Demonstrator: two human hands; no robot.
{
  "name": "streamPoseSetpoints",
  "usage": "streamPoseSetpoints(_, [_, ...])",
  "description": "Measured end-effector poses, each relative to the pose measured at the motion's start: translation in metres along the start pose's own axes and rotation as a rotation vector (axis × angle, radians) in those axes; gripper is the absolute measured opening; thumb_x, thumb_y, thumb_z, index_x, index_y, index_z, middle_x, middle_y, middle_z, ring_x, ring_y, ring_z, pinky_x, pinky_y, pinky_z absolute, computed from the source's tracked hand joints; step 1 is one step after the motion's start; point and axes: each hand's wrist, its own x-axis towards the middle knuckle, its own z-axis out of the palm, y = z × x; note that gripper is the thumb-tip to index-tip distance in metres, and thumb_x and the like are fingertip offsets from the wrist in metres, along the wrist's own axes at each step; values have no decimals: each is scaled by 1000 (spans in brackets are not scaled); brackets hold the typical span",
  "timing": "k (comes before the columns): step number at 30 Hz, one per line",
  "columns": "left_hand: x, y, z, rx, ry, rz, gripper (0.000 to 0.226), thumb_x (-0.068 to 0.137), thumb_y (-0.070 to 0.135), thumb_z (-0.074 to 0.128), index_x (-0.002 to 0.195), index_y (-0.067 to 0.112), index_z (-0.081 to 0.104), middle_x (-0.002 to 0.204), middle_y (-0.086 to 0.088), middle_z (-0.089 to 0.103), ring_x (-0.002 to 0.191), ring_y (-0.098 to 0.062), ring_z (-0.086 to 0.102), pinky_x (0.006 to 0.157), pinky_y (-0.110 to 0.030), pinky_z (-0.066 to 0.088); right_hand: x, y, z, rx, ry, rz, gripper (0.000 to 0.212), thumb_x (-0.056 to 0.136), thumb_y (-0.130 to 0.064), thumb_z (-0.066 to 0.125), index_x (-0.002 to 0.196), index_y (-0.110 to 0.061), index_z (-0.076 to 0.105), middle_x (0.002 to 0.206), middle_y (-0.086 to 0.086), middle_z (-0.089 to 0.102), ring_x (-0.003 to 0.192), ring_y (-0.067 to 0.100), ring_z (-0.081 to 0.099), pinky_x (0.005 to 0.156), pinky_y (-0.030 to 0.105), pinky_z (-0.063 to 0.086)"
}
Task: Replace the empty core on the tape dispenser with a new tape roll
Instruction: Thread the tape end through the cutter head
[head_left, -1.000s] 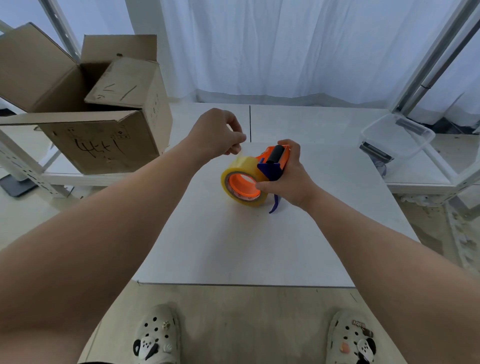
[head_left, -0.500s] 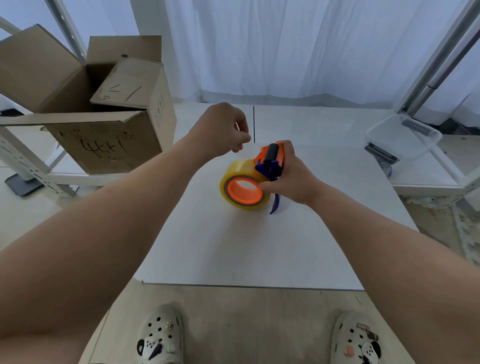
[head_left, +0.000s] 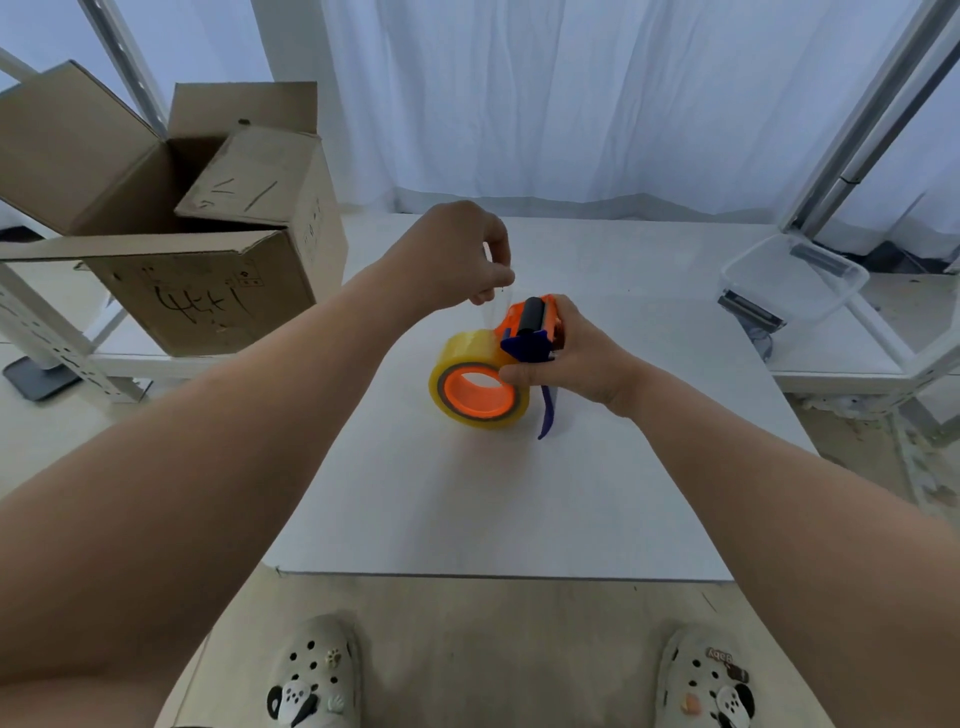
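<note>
Head view: new roll seated on dispenser.
Right hand grips dispenser; left hand pinches tape end, threading left.

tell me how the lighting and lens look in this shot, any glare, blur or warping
Head view: soft, even backlight through the white curtain, faint shadow under the tape roll, no harsh glare; wide-angle warp bends the frame poles and swells the forearms; the clear tape strip pinched by the left hand is barely visible.
</note>
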Motion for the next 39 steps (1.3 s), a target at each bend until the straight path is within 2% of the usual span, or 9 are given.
streamPoseSetpoints(6, [0, 5, -1, 203, -7, 96, 13, 89, 25, 59, 93, 14, 65, 70, 6, 59, 65, -9, 58, 67, -23, 46, 3, -6, -5, -13, 26, 15, 64, 67, -17, 84, 119, -19, 47, 116, 3, 59, 107, 20, 55, 90, 36, 52])
streamPoseSetpoints(12, [0, 8, 3, 307, -1, 156, 18, 91, 26, 56, 103, 14, 64, 83, 4, 55, 78, -13, 52, 75, -28, 42, 7, -8, -4, -47, 11, 13, 63, 69, -16, 83, 119, -20, 45, 106, -5, 55, 94, 12, 54, 72, 20, 50])
streamPoseSetpoints(21, [2, 10, 6, 296, 12, 159, 19, 91, 26, 56, 103, 13, 65, 83, 4, 55, 80, -13, 51, 74, -27, 40, 8, -8, -5, -83, -18, 7, 69, 68, -18, 83, 124, -21, 43, 108, -8, 54, 106, 18, 52, 77, 22, 50])
streamPoseSetpoints(25, [1, 11, 6, 303, 32, 159, 18, 90, 27, 57, 100, 14, 65, 81, 5, 55, 80, -13, 53, 73, -29, 41, 9, -7, -4, -137, -30, 1, 74, 68, -20, 84, 128, -21, 40, 118, -1, 52, 114, 21, 51, 91, 36, 53])
streamPoseSetpoints(28, [1, 11, 5, 342, 42, 162, 19, 90, 30, 57, 98, 15, 66, 80, 6, 57, 82, -13, 54, 84, -33, 41, 10, -4, -1, -152, -14, 13, 79, 64, -26, 86, 125, -23, 37, 122, 3, 51, 114, 25, 51, 93, 44, 53])
streamPoseSetpoints(31, [1, 11, 3, 398, 55, 173, 19, 90, 32, 57, 96, 16, 66, 77, 7, 59, 83, -13, 55, 92, -36, 37, 11, -6, 0, -121, -24, 35, 79, 61, -28, 87, 123, -24, 38, 120, 4, 52, 114, 25, 52, 93, 43, 53])
streamPoseSetpoints(34, [2, 9, 1, 279, 32, 125, 19, 88, 28, 60, 93, 12, 68, 75, 3, 66, 75, -12, 60, 79, -28, 46, 7, -12, 0, -51, -30, 30, 69, 66, -19, 85, 120, -21, 42, 114, 0, 56, 111, 21, 54, 90, 37, 53])
streamPoseSetpoints(36, [2, 8, -1, 160, 12, 75, 16, 87, 24, 62, 88, 10, 69, 73, 1, 68, 66, -8, 60, 67, -20, 46, 5, -16, 0, -1, -29, 25, 64, 69, -14, 82, 119, -20, 42, 109, -3, 57, 107, 18, 55, 85, 32, 54])
streamPoseSetpoints(39, [2, 3, -3, 12, 19, 15, 13, 85, 20, 64, 84, 8, 69, 71, 1, 69, 61, -6, 60, 61, -15, 45, 3, -20, -2, 63, -57, 27, 61, 72, -7, 79, 119, -20, 42, 114, 1, 57, 107, 19, 56, 77, 26, 53])
